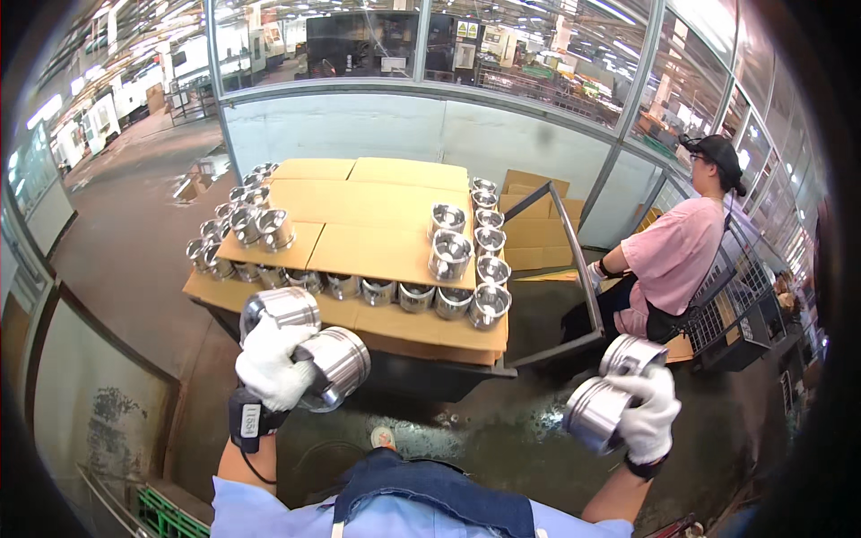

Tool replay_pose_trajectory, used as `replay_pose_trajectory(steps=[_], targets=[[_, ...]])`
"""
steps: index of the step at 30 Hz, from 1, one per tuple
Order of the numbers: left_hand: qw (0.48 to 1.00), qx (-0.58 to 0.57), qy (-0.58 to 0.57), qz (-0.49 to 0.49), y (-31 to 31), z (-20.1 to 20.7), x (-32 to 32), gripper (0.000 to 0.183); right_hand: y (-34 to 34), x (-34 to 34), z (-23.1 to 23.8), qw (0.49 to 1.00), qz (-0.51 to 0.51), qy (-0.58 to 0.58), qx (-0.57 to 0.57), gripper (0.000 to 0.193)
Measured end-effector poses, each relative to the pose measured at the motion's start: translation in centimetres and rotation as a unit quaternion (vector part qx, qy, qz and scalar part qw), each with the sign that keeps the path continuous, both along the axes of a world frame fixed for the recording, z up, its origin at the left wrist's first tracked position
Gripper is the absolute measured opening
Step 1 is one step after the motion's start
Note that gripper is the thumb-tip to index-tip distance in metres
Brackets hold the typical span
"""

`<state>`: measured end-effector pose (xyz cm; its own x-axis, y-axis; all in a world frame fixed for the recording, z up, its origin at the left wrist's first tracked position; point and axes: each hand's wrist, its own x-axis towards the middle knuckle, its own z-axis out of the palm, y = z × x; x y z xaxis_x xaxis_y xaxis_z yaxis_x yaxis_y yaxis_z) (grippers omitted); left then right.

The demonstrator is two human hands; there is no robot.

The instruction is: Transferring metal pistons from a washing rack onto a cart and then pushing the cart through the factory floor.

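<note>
Brown cardboard sheets (377, 202) lie in layers before me, with rows of silvery pistons (450, 255) standing along their left, near and right edges. Just in front of the sheets, the person's white-gloved left hand (272, 361) is closed around two pistons (345, 360); off their near right corner, the gloved right hand (649, 414) grips two more pistons (594, 411). Holding pairs well, I'd judge, takes a firm clasp and care that neither knocks the other.
</note>
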<state>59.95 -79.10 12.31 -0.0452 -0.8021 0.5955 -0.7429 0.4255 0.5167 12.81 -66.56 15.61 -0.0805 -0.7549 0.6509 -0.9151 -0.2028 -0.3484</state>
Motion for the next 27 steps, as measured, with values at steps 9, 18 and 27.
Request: replay_pose_trajectory(steps=[9, 18, 27], targets=[[0.983, -0.020, -0.151, -0.106, -18.0, 1.3, -2.1, 0.030, -24.7, -0.9, 10.8, 0.995, 0.079, 0.063, -0.006, 0.027], [0.963, 0.076, -0.227, -0.120, -26.0, -0.6, -6.0, 0.032, -53.7, 4.3, 7.0, 0.942, 0.027, 0.229, 0.245, 0.030], [0.955, 0.084, -0.261, -0.112, -31.3, -2.8, -8.8, 0.018, -68.7, 10.9, -6.0, 0.827, 0.122, 0.404, 0.372, 0.038]])
